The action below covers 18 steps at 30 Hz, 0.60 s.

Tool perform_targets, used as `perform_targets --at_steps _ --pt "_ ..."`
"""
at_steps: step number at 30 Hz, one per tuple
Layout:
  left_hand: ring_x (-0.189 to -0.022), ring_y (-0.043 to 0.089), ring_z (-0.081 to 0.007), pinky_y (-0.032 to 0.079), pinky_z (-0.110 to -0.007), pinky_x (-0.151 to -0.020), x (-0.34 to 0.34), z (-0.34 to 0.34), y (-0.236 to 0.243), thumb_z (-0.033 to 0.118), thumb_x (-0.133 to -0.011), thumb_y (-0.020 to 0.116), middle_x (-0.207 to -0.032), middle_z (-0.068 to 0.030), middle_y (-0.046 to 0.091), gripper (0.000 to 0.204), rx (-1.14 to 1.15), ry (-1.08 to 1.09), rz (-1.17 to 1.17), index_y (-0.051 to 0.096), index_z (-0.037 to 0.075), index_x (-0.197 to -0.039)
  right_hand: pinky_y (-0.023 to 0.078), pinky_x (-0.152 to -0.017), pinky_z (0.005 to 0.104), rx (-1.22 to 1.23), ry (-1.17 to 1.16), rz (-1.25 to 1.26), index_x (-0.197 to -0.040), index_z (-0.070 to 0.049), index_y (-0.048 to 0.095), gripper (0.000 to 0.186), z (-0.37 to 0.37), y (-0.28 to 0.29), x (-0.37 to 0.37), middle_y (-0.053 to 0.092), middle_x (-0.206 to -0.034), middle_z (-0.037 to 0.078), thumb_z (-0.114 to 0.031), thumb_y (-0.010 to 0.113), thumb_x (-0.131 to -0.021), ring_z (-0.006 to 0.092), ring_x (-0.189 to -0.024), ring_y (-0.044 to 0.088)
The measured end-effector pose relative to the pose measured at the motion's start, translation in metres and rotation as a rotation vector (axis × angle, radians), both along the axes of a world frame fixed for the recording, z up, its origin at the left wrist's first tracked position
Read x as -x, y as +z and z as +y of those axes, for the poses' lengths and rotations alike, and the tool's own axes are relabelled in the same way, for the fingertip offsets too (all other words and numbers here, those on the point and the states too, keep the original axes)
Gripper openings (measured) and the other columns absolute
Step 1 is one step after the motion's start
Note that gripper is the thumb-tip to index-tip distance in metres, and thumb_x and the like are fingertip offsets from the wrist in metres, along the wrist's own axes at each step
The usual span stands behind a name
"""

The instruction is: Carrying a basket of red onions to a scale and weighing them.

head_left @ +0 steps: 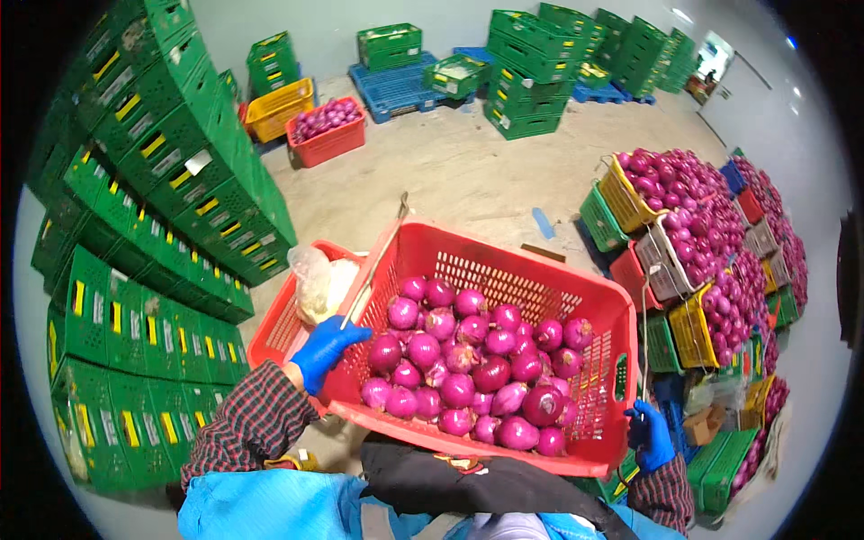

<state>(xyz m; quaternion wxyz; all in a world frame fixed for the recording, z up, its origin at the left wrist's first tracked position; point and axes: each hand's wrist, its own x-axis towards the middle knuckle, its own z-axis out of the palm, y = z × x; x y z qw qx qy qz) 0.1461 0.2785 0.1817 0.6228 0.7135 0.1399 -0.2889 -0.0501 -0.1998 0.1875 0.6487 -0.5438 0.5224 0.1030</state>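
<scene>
A red plastic crate (477, 241) with slotted sides stands right in front of my body, part filled with shiny red onions (477, 360). At its left end my left hand (326, 353), in a blue glove, is closed around a thin metal rod (376, 274) that slants up past the crate's far corner and ends in a hook. By the right end my right hand (652, 437), also gloved in blue, is closed around a second thin rod (643, 337), which runs upright beside the crate wall. Its fingers are partly in shadow.
Tall stacks of green crates (180, 180) rise on the left. A smaller red crate (270, 328) with a clear bag (312, 281) sits beside my left hand. Onion-filled crates (684, 261) are piled at right. Blue pallets (396, 88) and a red onion crate (337, 144) stand farther back.
</scene>
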Motion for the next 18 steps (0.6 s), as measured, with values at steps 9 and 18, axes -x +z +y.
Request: perform_targets --at_steps 9,18 --pt "-0.044 0.028 -0.0024 0.019 -0.021 -0.040 -0.008 -0.008 0.055 0.026 -0.079 0.059 -0.054 0.0095 0.033 0.016 0.034 0.406 -0.039 0.047 0.020 -0.071 0.020 -0.040 0.0237 0.060 0.406 -0.225 -0.075 -0.010 0.061 0.025 -0.035 0.046 -0.182 0.036 -0.050 -0.007 -0.035 0.061 -0.077 0.0055 -0.042 0.031" --pt "-0.043 0.031 -0.0026 0.022 -0.020 -0.039 -0.027 -0.026 0.012 0.024 -0.078 0.060 -0.054 0.0095 0.033 0.019 0.036 0.681 -0.114 0.045 0.020 -0.068 0.020 -0.041 0.0239 0.119 0.662 -0.213 -0.079 -0.011 0.063 0.026 -0.050 0.034 -0.326 0.039 -0.053 -0.005 -0.037 0.063 -0.074 0.0063 -0.044 0.031"
